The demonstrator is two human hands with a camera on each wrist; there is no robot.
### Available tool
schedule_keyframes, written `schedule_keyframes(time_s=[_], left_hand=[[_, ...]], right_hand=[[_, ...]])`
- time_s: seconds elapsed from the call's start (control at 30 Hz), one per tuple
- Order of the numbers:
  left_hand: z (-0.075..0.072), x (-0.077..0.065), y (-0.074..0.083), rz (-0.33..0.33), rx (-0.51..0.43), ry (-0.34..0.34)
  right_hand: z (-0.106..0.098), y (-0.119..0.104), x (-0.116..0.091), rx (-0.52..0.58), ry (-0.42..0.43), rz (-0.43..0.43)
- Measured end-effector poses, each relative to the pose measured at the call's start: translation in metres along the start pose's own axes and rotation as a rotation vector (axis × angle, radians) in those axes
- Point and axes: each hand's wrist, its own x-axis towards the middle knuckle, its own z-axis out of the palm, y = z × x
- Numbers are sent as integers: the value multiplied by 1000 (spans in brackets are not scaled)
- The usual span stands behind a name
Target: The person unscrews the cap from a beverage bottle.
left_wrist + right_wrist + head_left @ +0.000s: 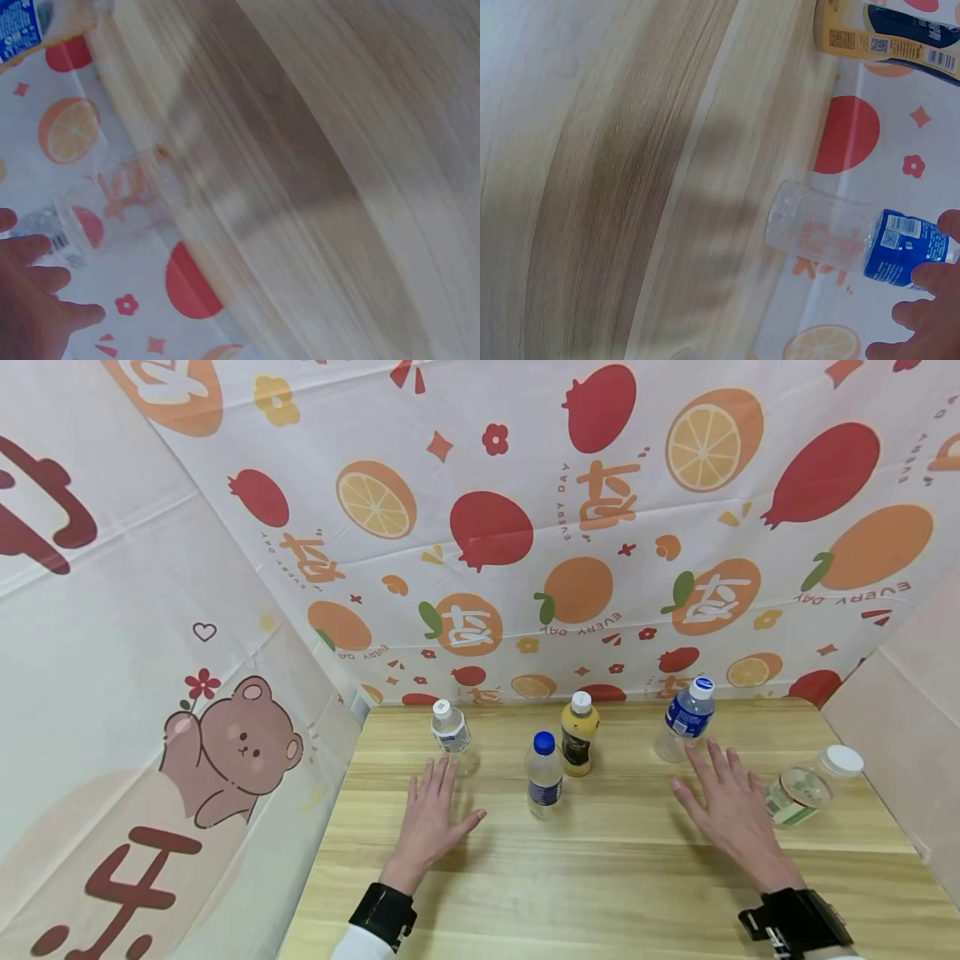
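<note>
A: Left hand (431, 818), quick?
B: At 9 on the table (600, 885), taking 12 as far edge. Fingers straight, slightly apart, thumb well out. Clamped on nothing.
A: Right hand (731, 810)?
B: At 3. Fingers fanned, thumb out. Also clamped on nothing.
A: Bottles?
B: Left bottle (452, 735) at 10, right by left fingertips. Right bottle (687, 717) at 1, right by right fingertips. Jar (802, 793) between 2 and 3, just beside right hand's outer edge. Blue-cap bottle (543, 774) near 11, yellow bottle (579, 735) just shy of 12.
A: Contact anywhere?
B: Can't tell. Overlapping in view, but no clear touch, even from the wrists.
A: Risks?
B: Right bottle first: looks empty, so probably light. Could tip from a fingertip nudge at 11 of right hand. Same for left bottle, if poked instead of grasped.
A: Jar?
B: Could get knocked toward 3 by a careless sideways swing.
A: Middle pair?
B: Close together. Might topple both with one bump, say from a left thumb sweeping toward 3.
A: Squeezing?
B: Likely to dent thin plastic if gripped hard.
</note>
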Motion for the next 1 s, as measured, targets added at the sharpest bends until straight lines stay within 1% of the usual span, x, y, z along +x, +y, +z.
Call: schedule_keyframes(time_s=[0.17, 0.23, 0.3, 0.33, 0.43, 0.53, 0.73, 0.87, 1.0], left_hand=[[0, 3, 13, 111, -60, 66], [1, 5, 20, 152, -107, 84], [3, 8, 27, 175, -164, 84], [4, 9, 31, 172, -190, 70], [8, 15, 44, 137, -293, 15], [12, 22, 57, 62, -390, -53], [20, 38, 77, -31, -559, -134], [26, 45, 88, -75, -647, -147], [34, 48, 96, -111, -728, -130]], right_hand=[[1, -6, -1, -5, 16, -19], [3, -9, -2, -6, 24, -30], [5, -11, -3, -3, 32, -41], [6, -12, -3, 0, 36, -47], [10, -16, -4, 19, 30, -54], [14, -21, -4, 30, 19, -53], [20, -31, -4, 50, 2, -49], [24, -37, -3, 68, 4, -55], [27, -42, -2, 84, 1, -57]])
